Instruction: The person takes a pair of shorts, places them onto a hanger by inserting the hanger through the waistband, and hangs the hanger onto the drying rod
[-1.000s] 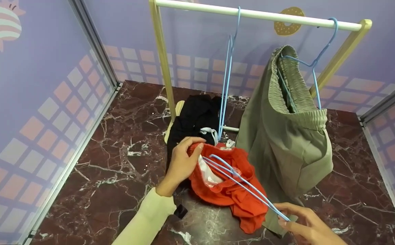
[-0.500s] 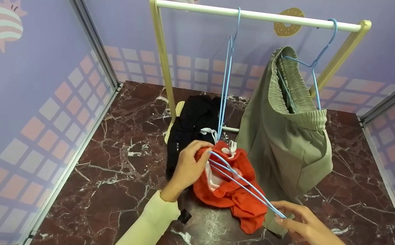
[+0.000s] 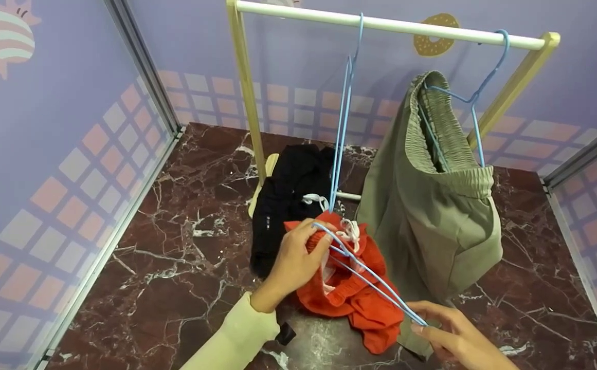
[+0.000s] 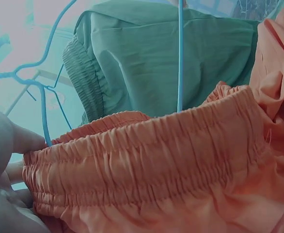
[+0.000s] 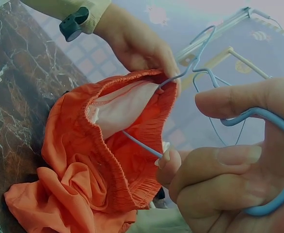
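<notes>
Red-orange shorts (image 3: pixel 378 321) with a gathered elastic waistband (image 4: pixel 142 155), white lining (image 5: pixel 125 109) and white drawstring (image 3: pixel 350 234) lie bunched at the centre of the head view. My left hand (image 3: pixel 298 257) grips the waistband at one side, thumb and fingers on either side of the edge. A blue wire hanger (image 3: pixel 410 313) slants across the opening. My right hand (image 3: pixel 455 329) holds its near end, which loops past the fingers in the right wrist view. The hanger's far end goes inside the waistband beside the left hand, and its hook lies over that hand.
Behind stands a rack with a white rail (image 3: pixel 303 16). Olive trousers (image 3: pixel 447 221) hang on its right on a blue hanger, and a bare blue hanger (image 3: pixel 348 97) hangs mid-rail. A black garment (image 3: pixel 293 190) lies on the marble floor (image 3: pixel 169 277). Patterned walls (image 3: pixel 72 128) enclose the space.
My left hand has drawn the waistband's side rightward and slightly down over the hanger's far end. My right hand, still holding the near end, has shifted slightly left.
</notes>
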The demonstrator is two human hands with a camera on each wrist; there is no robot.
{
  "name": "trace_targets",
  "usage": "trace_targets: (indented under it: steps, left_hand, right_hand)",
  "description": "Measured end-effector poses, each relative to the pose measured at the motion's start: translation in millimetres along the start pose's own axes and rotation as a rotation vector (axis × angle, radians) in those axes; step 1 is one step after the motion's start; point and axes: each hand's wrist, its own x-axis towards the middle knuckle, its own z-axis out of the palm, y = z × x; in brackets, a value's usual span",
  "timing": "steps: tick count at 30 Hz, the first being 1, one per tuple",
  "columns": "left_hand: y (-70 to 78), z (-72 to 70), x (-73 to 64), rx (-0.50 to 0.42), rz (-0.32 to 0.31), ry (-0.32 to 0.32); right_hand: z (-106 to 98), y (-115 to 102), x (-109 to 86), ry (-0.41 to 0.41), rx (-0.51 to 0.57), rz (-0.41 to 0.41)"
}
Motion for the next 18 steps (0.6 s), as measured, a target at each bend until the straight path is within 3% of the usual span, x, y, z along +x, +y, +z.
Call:
trace_targets:
  steps: [8, 18]
  left_hand:
    - [5.2, 1.7, -2.3, -0.03, -0.018, -0.039]
    - [11.9, 6.2, -4.2, 0.056, 0.032, -0.041]
  right_hand:
    - [1, 0, 3.5, -0.011, -0.018, 0.016]
    - [3, -1, 7.3, 0.006, -0.052, 0.008]
